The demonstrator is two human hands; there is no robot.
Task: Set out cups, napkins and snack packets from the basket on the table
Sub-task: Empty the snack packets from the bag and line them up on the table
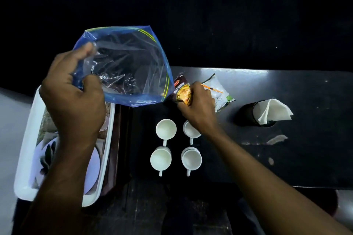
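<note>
A person's right hand (196, 101) closes around a dark snack packet (182, 92) at the table's (286, 139) far edge, beyond four white cups (165, 129); its long axis runs near-to-far. The left hand (72, 97) grips an emptied blue zip bag (128, 66) above the basket (28, 139), left.

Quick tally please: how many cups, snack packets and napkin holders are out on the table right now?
Cups: 4
Snack packets: 2, a dark packet in the right hand and a white packet beside it
Napkin holders: 1, with napkins in it
Total: 7
</note>
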